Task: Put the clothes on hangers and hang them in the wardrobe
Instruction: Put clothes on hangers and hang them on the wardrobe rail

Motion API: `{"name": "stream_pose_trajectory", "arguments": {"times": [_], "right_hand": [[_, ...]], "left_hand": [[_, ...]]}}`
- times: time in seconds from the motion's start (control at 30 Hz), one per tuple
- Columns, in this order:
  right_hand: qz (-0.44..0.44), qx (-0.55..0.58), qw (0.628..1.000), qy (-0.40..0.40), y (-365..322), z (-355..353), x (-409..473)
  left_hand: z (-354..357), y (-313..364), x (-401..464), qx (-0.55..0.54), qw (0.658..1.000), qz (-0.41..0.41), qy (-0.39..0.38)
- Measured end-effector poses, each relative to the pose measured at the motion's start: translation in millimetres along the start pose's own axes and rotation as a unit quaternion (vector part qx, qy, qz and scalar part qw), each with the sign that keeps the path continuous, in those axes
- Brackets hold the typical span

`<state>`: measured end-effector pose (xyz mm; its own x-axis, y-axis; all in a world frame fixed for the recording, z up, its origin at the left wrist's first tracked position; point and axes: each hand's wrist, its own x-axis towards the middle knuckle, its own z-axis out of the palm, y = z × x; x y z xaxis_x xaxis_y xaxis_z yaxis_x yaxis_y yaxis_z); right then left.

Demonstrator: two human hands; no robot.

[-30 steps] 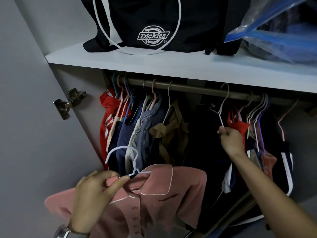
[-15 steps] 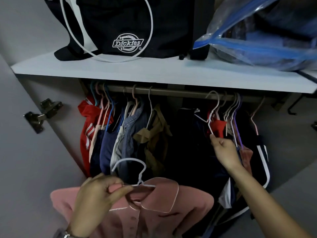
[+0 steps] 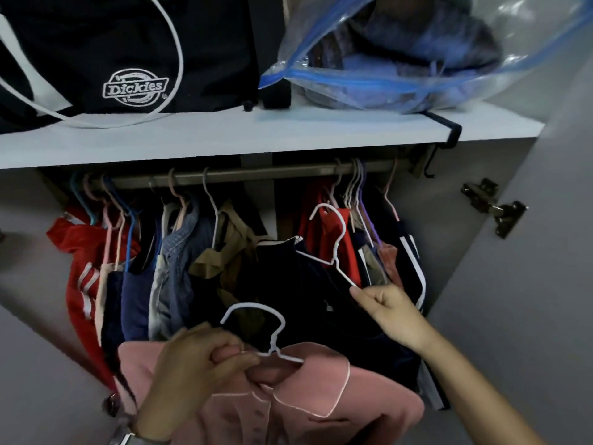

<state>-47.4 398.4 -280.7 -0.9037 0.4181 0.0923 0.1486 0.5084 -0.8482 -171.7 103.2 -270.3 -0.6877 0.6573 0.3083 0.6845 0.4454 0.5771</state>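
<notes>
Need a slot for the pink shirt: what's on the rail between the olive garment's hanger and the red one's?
In the head view, that stretch of rail is bare; below it, the right hand holds a dark garment on an unhooked white hanger.

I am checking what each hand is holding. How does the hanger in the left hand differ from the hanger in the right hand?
The left hanger carries a pink shirt; the right hanger carries a dark garment. The left hand grips near the neck; the right hand pinches one arm's end. The left one stands upright, the right one tilts. Both are white, and neither hook is on the rail.
</notes>
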Motion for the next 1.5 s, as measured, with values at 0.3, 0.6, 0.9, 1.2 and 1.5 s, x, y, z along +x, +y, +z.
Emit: {"name": "stream_pose_trajectory", "arguments": {"times": [0.3, 0.6, 0.9, 1.2, 1.5], "right_hand": [[0.006, 0.008, 1.0, 0.0, -30.1, -13.5, -110.6], [0.09, 0.015, 0.993, 0.074, -41.9, -0.1, -235.5], [0.216, 0.042, 0.956, 0.195, -67.4, 3.1, -383.0], [0.31, 0.034, 0.887, 0.34, -86.5, 18.5, -516.7], [0.368, 0.035, 0.812, 0.451, -102.6, 45.0, -659.4]], "left_hand": [[15.6, 18.9, 9.8, -0.052, 0.992, 0.049, -0.107], [44.6, 72.9, -3.0, -0.107, 0.961, 0.182, -0.179], [101.8, 156.8, -49.2, -0.164, 0.885, 0.329, -0.287], [144.0, 254.7, -131.2, -0.187, 0.794, 0.434, -0.382], [166.2, 343.4, -248.6, -0.199, 0.701, 0.504, -0.465]]}}
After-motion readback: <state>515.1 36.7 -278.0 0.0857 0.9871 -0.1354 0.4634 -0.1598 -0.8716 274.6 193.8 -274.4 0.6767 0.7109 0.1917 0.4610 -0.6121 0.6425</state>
